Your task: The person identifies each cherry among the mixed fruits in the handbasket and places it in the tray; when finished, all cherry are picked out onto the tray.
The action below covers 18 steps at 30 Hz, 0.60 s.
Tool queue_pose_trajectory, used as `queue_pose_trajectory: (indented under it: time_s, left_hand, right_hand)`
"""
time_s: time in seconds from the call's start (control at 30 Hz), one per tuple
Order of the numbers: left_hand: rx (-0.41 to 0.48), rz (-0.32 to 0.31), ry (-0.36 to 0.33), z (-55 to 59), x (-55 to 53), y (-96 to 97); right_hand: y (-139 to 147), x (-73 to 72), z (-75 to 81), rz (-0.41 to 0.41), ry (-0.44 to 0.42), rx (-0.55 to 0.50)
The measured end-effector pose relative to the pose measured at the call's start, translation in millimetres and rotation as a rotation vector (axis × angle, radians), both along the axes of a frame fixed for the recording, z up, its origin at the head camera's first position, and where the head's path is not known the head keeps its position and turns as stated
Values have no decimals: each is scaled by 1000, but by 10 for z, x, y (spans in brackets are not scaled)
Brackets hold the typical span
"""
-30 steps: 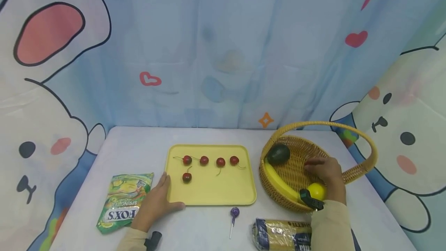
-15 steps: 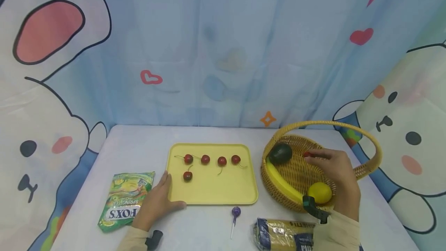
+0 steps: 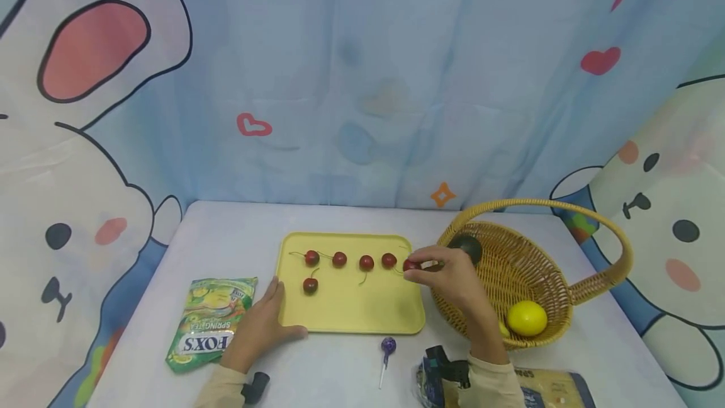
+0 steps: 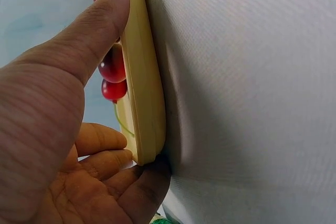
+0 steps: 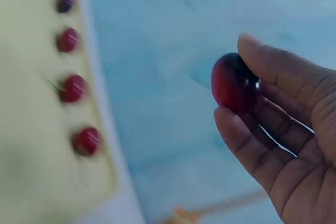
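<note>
My right hand (image 3: 455,274) pinches a red cherry (image 5: 229,85) between thumb and fingers, over the right end of the yellow tray (image 3: 354,315). Several more cherries lie on the tray, most in a row toward its back; one cherry (image 3: 309,286) sits nearer the front left. My left hand (image 3: 262,326) holds the tray's front left corner, thumb along the front edge and fingers against the left side. Right of the tray stands a wicker basket (image 3: 535,254) with a tall handle. It contains a lemon (image 3: 527,318), a dark avocado (image 3: 469,247) and a banana, mostly hidden by my right arm.
A green Fox's packet (image 3: 209,323) lies left of my left hand. In front of the tray is a purple lollipop (image 3: 387,346). A spaghetti packet (image 3: 555,388) at the front right is partly covered by my right sleeve. A printed curtain (image 3: 362,80) hangs behind the table.
My right hand has come out of the basket with a cherry and moved left to the tray's right end. The left hand has stayed at the tray's corner.
</note>
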<state>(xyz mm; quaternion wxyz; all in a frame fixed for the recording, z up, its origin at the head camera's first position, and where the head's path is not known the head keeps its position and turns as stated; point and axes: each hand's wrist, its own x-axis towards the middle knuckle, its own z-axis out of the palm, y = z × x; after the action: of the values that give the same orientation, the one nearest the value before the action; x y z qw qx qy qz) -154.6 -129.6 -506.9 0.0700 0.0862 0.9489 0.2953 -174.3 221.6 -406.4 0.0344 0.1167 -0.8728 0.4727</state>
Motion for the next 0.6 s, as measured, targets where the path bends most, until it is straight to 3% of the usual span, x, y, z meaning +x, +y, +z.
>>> queue_pose_trajectory:
  time_s: [0.3,0.6]
  left_hand:
    - [10,14,-6,-11,0,14]
    - [10,2,7,-10,3,45]
  right_hand:
    - [-673,-256,-402,133,30,91]
    - [-977,-370,-754,202,42,176]
